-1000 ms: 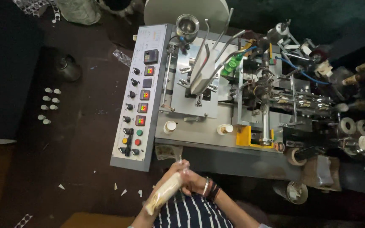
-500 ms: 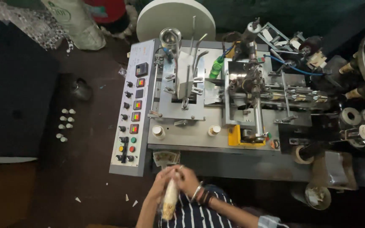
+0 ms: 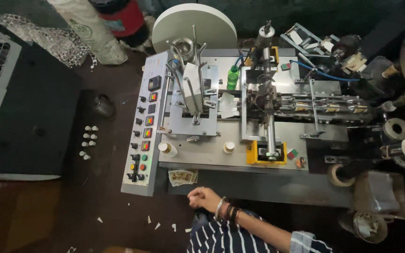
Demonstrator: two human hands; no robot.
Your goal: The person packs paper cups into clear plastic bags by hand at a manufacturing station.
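fingers [image 3: 194, 193] of right hand [image 3: 204, 198] clenched, empty; paper stack [image 3: 182, 177] just above them, apart; left hand unseen.

A machine [image 3: 258, 122] fills the middle of the view, seen from above. A control panel [image 3: 145, 126] runs down its left edge. A large disc [image 3: 193, 26] sits behind it. A small stack of printed sheets [image 3: 182, 177] lies at its front edge, with one hand [image 3: 203, 198] just in front. Small caps [image 3: 88, 142] lie on the floor [image 3: 108, 197] to the left. Tape rolls [image 3: 401, 129] sit at far right.
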